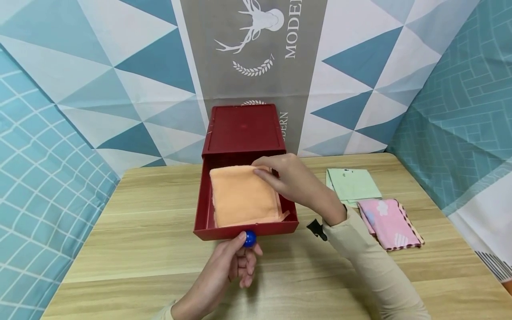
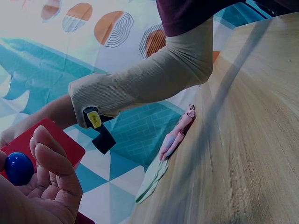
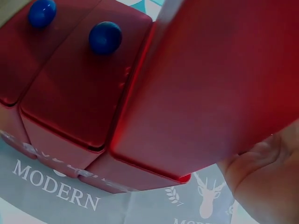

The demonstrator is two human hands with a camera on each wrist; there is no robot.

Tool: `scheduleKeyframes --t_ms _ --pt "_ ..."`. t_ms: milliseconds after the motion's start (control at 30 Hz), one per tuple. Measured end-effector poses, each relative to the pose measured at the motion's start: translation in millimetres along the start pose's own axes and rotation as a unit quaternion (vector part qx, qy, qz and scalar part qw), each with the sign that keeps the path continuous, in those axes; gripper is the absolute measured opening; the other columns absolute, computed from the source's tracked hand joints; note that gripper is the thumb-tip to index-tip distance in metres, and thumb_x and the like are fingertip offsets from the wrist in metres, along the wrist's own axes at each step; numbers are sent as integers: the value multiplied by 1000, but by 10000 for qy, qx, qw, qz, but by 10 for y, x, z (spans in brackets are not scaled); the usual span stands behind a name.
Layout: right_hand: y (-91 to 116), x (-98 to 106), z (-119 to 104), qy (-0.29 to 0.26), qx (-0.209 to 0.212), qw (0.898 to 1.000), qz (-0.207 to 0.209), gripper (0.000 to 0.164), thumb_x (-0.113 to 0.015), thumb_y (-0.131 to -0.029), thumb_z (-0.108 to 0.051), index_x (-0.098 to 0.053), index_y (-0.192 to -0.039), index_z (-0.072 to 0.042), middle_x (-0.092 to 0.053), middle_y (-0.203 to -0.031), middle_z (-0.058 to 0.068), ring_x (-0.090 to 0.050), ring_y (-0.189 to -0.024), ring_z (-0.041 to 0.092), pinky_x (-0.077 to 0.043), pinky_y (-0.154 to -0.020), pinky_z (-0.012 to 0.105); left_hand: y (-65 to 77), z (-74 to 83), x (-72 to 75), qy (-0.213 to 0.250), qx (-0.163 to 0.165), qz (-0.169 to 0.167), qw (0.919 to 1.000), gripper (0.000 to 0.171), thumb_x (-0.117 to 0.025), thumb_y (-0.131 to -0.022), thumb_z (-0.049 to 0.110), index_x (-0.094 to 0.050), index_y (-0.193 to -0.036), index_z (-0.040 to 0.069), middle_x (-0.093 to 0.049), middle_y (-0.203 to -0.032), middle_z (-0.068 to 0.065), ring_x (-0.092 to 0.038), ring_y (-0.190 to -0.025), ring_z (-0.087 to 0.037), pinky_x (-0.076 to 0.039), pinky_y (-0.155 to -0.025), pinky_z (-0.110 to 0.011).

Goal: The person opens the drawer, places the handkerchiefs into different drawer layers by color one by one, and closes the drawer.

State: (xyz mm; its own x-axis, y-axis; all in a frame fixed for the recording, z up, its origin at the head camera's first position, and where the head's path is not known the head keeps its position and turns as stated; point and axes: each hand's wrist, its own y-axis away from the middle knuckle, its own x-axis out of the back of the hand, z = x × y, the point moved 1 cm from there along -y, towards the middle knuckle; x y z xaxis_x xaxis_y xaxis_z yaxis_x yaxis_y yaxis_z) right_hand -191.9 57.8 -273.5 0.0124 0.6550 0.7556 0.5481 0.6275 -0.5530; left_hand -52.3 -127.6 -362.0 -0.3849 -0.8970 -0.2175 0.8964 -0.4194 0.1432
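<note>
Orange cloth [image 1: 242,200]: likely light, soft, limp | Hold: upper edge | Right grip [image 1: 294,180]: pinching cloth | Left grip [image 1: 221,267]: pinching blue knob [image 1: 250,239]

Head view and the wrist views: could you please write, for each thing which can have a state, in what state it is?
Top drawer: pulled open
Lower drawers: both closed
Blue knob: held by the left hand
Orange cloth: folded, inside the top drawer, upper edge pinched by the right hand
Green cloth: folded, on the table
Pink cloth: folded, on the table
</note>
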Motion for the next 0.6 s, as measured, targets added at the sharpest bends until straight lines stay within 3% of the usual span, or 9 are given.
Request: scheduleKeyframes --t_ms 133,400,600 --pt "-15 -50 9 281 -99 9995 -126 19 -70 -94 -14 -73 -111 -6 -74 -103 5 -69 -90 14 -57 -83 29 0 -2 -2 32 18 8 10000 57 -36 -106 49 -60 -107 -2 -56 -74 -3 -53 -55 -11 -46 -51 -21" --pt "-65 -73 12 516 -355 9974 -368 18 -72 -92 -13 -72 -109 -7 -72 -101 4 -67 -87 13 -57 -82 29 0 2 -1 36 -43 3 10000 56 -36 -107 47 -60 -106 -3 -56 -73 -2 -53 -55 -11 -45 -50 -21" --pt "-144 -119 -33 774 -502 9922 -841 10 -69 -94 -12 -73 -104 -10 -71 -95 0 -66 -84 10 -56 -81 26 -1 -3 -5 84 54 43 9999 56 -37 -106 49 -60 -106 -2 -56 -73 -2 -53 -55 -11 -45 -50 -21"
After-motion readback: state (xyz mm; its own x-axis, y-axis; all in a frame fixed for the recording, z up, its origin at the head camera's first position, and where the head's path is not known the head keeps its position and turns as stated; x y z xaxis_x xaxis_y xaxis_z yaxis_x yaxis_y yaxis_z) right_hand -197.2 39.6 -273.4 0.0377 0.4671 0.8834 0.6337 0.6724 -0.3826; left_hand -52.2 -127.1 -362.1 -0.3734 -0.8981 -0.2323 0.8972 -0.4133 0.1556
